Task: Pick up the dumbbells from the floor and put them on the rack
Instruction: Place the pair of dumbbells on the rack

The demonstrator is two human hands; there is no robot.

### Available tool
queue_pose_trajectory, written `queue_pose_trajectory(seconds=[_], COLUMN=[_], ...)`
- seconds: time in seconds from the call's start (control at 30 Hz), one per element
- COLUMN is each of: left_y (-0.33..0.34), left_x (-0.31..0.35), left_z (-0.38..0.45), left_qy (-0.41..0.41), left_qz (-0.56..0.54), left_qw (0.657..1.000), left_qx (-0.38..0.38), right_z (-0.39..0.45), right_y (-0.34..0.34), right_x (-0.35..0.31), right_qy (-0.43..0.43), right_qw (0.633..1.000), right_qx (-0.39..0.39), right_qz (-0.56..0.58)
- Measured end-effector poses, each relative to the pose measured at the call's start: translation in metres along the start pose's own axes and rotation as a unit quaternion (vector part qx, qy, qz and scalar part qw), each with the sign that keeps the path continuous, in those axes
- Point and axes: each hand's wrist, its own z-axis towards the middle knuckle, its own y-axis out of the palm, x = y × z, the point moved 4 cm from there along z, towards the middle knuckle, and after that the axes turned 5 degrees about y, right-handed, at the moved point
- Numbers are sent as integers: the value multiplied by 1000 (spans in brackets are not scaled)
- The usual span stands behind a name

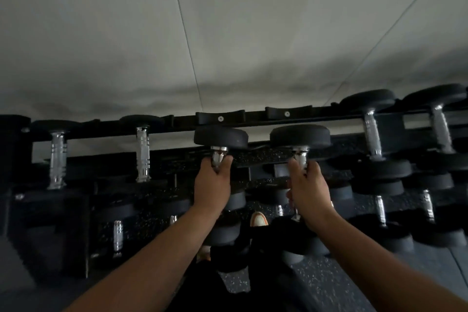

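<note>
Both hands are raised at the top tier of the dumbbell rack [253, 121], and each is clamped on 1 dumbbell. The left hand [212, 182] is wrapped around the chrome handle of the left dumbbell [220, 138]. The right hand [307, 189] is wrapped around the handle of the right dumbbell [300, 137]. Both dumbbells point away from the person, with their far black round heads sitting just in front of and slightly below the rear rail.

2 black saddle cradles are bolted to the rear rail. The left cradle [220, 118] lies directly behind the left dumbbell head, and the right cradle [287, 113] lies directly behind the right dumbbell head. Both cradles are unoccupied, and a narrow gap separates each head from its cradle.

Lateral room is bounded on both sides. A racked dumbbell [143, 152] sits to the left of the open bay, and a larger racked dumbbell [372, 134] sits to the right. Lower tiers hold further dumbbells beneath the forearms. A pale wall [228, 33] stands behind the rack. A shoe [258, 219] shows on the speckled floor [329, 284] between the arms.
</note>
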Motion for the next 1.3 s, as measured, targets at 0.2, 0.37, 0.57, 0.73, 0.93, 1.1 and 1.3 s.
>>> queue_pose_trajectory(seconds=[0.2,0.37,0.57,0.73,0.93,1.1,1.3], left_y=[41,55,57,60,66,69,70], left_x=[16,17,15,8,6,6,2], left_z=[40,69,92,108,109,110,110], left_qy=[-36,-73,-84,-103,-105,-98,-87], left_qz=[21,37,71,82,93,123,157], left_qw=[995,989,985,984,982,977,972], left_qx=[95,121,133,118,123,147,154], right_z=[70,106,137,154,166,177,182], right_y=[-13,-11,-6,0,5,9,13], right_x=[-19,-23,-24,-25,-28,-28,-17], right_qy=[-27,-25,-19,-7,1,13,29], right_qw=[997,995,994,994,994,994,993], right_qx=[-37,-63,-64,-67,-64,-55,-59], right_qz=[-58,-74,-92,-89,-87,-91,-95])
